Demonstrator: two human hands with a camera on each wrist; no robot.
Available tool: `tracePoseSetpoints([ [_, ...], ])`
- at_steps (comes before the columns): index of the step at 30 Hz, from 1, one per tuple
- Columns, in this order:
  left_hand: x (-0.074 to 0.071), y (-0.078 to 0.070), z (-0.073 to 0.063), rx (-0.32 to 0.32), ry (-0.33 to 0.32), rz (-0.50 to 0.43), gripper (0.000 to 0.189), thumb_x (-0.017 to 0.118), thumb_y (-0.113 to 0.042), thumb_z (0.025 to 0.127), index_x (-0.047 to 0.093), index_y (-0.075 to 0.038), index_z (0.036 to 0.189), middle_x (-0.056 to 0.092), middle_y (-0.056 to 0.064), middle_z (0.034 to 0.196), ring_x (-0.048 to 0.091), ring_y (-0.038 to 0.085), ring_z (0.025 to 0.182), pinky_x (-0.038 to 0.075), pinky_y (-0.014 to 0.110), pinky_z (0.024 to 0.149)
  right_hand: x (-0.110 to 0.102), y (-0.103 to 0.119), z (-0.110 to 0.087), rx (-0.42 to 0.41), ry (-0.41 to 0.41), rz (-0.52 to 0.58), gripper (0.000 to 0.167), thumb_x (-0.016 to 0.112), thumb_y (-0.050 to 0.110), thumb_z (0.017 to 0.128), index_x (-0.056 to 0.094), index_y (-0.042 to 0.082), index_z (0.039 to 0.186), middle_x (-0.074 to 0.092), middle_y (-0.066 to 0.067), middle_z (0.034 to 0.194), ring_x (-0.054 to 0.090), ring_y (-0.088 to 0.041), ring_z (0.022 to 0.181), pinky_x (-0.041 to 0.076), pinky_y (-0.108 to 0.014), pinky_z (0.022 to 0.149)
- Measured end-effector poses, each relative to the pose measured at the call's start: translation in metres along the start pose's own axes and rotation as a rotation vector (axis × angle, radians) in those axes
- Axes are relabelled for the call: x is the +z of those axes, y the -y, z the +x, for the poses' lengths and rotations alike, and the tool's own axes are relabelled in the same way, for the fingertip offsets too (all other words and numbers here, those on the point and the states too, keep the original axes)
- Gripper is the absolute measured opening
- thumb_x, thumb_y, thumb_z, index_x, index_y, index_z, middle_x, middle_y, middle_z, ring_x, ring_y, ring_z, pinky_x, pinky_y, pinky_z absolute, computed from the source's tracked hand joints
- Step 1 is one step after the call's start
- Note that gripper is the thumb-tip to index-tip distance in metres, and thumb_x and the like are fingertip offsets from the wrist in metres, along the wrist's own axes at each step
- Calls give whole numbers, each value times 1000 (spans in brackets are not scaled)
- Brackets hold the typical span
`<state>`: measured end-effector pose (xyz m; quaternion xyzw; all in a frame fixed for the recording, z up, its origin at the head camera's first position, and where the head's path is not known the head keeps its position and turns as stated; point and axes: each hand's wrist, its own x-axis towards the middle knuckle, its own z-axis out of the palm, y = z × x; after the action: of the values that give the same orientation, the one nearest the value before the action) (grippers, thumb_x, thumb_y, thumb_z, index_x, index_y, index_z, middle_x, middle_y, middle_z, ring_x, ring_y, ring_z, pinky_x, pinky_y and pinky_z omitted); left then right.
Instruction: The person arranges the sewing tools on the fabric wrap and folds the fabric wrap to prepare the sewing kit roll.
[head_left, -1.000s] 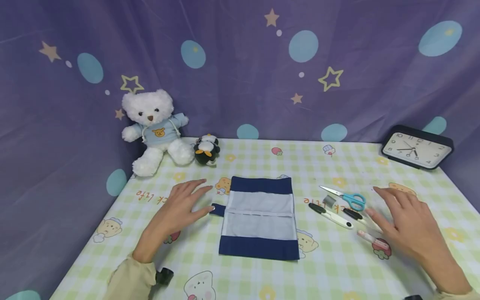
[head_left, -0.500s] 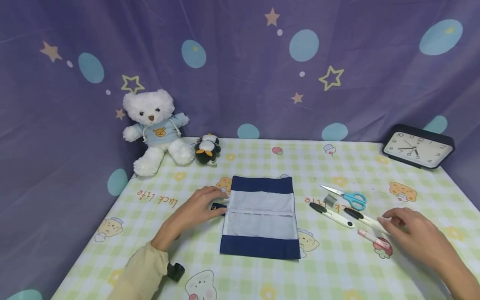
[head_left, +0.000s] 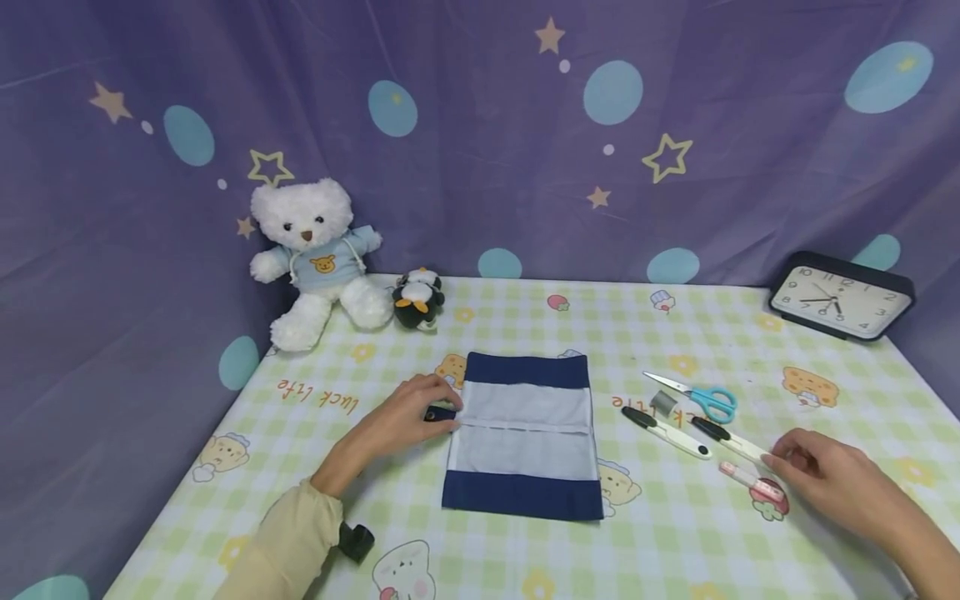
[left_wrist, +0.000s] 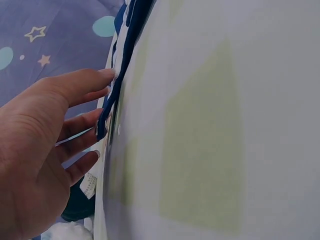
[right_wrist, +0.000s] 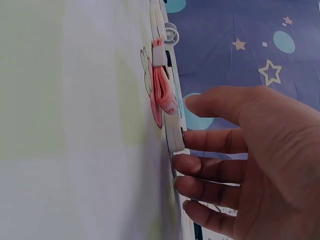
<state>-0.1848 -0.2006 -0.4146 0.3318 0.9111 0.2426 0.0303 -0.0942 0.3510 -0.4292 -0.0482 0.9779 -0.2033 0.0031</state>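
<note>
A navy-and-white fabric pouch (head_left: 522, 497) lies flat on the table, a small dark snap tab (head_left: 438, 414) sticking out of its left side. My left hand (head_left: 407, 414) is at that side, thumb and fingertips at the pouch's edge around the tab. In the left wrist view, the tab's end (left_wrist: 102, 129) overlaps the fingers. To the right, my right hand (head_left: 832, 479) has thumb and index fingertips right at the end of a white-handled tool with a black tip (head_left: 731, 439). The right wrist view shows a gap between thumb and index finger beside the handle's end (right_wrist: 175, 139).
Near the right hand lie a folded pink-and-white strip (head_left: 752, 481), another black-and-white tool (head_left: 667, 433), a grey spool (head_left: 663, 403) and blue-handled scissors (head_left: 708, 402). A white teddy bear (head_left: 322, 267), a penguin toy (head_left: 417, 298) and a clock (head_left: 842, 297) stand at the back.
My left hand has moved right to the pouch's edge. My right hand has come down and drawn its fingers together at the white handle's end. The tools and pouch stay in place.
</note>
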Motion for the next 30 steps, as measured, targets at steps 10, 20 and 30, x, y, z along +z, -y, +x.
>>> tracePoseSetpoints([
  [10,2,2,1,34,-18,-1,13,77,-26,96,75,-22,108,62,-3,114,56,24,111,43,53,98,3,-8,-8,-27,-64,27,17,82,21,90,69,9,94,53,6,72,42,-4,60,36,-28,55],
  [20,5,1,2,36,-28,-3,9,78,-24,95,74,-21,103,60,-8,106,55,19,102,47,44,89,3,-11,-8,-21,-31,40,17,81,18,91,68,9,96,54,5,74,42,-4,61,36,-27,56],
  [30,4,-1,2,27,-10,-13,5,76,-23,97,72,-20,99,60,-9,100,55,17,97,48,40,85,7,-13,-11,-60,-113,25,15,81,12,89,68,10,94,49,5,74,39,-2,61,32,-27,56],
])
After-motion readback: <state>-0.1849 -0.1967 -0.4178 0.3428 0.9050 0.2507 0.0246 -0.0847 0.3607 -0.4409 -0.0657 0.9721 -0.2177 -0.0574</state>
